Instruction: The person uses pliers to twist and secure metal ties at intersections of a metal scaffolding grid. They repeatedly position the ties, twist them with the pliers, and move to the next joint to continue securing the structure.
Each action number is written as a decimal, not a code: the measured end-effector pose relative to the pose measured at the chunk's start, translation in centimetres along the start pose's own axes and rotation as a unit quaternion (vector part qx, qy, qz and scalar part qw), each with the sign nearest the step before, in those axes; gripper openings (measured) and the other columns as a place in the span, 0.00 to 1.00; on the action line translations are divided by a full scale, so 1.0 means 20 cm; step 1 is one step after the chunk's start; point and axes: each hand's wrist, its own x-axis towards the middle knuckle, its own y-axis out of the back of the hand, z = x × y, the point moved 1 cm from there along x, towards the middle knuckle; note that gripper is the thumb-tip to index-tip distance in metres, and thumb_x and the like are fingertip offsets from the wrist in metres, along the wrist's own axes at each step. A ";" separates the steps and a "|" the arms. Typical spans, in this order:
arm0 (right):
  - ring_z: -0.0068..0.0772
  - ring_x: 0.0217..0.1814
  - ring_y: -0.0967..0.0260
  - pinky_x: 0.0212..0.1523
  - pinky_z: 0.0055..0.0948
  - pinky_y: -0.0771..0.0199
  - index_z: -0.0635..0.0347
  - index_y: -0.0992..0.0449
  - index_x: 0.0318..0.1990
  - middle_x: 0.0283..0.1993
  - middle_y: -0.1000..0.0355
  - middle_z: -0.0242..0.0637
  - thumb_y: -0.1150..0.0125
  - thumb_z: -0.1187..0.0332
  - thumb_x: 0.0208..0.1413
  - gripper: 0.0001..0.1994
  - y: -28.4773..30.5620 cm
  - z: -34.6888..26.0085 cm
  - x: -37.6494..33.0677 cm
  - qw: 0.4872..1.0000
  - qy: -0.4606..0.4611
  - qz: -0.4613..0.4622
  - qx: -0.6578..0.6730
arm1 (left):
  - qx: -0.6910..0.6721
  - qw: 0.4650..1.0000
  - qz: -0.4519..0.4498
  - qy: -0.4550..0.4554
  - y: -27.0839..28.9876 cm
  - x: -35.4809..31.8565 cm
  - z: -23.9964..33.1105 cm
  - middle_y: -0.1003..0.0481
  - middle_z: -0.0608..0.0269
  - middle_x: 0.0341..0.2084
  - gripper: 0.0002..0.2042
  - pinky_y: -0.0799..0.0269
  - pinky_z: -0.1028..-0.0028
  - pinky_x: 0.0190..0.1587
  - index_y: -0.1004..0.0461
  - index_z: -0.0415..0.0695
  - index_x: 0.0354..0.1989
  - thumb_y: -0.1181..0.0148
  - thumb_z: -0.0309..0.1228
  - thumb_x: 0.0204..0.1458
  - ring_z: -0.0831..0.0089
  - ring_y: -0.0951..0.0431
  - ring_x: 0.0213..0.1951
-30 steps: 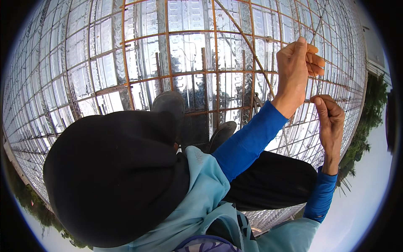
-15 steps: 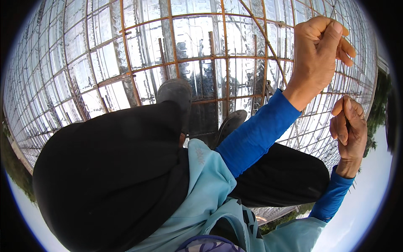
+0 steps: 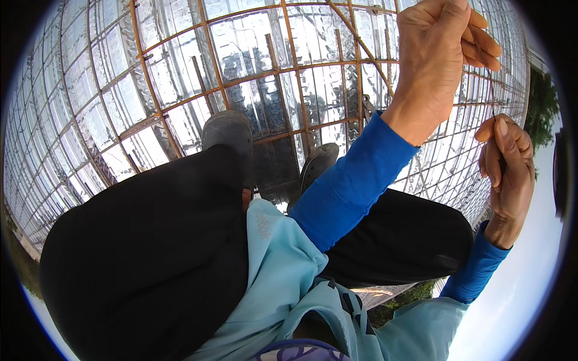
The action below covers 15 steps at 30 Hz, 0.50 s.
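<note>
Between both hands [image 3: 432, 60] [image 3: 510, 159], a thin dark wire [image 3: 492, 93]

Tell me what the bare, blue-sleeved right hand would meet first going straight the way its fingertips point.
Probably the bare, blue-sleeved left hand, up along the thin dark wire; depth is unclear, so possibly the rusty steel-bar grid instead.

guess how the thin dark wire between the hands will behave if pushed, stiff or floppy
The wire probably flexes easily, since it looks very thin. It is likely light, as the right hand appears to pinch it between fingertips. It may slip little if gripped near the left hand, where it runs against bare fingers.
</note>
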 end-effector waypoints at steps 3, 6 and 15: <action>0.13 0.13 0.46 0.16 0.19 0.47 0.62 0.15 0.37 0.31 0.19 0.35 0.40 0.60 0.71 0.16 -0.08 -0.03 0.03 0.992 0.078 0.017 -0.098 | 0.128 0.985 0.021 0.117 -0.01 -0.02 0.27 0.19 0.58 0.31 0.15 0.23 0.70 0.42 0.21 0.39 0.40 0.46 0.38 0.69 0.70 0.20 0.35; 0.11 0.14 0.46 0.16 0.17 0.48 0.59 0.14 0.37 0.29 0.21 0.30 0.42 0.60 0.73 0.17 -0.08 -0.02 0.05 0.982 0.106 0.003 -0.154 | 0.138 0.985 0.028 0.095 0.03 -0.04 0.29 0.20 0.58 0.32 0.14 0.23 0.71 0.43 0.22 0.38 0.40 0.48 0.37 0.70 0.70 0.20 0.36; 0.32 0.21 0.24 0.22 0.29 0.28 0.52 0.18 0.41 0.27 0.19 0.30 0.29 0.64 0.62 0.06 -0.35 0.33 0.05 0.776 0.335 0.162 -0.509 | 0.278 0.947 0.144 0.072 0.47 -0.02 0.12 0.20 0.57 0.33 0.12 0.21 0.68 0.40 0.23 0.38 0.42 0.45 0.36 0.68 0.68 0.20 0.34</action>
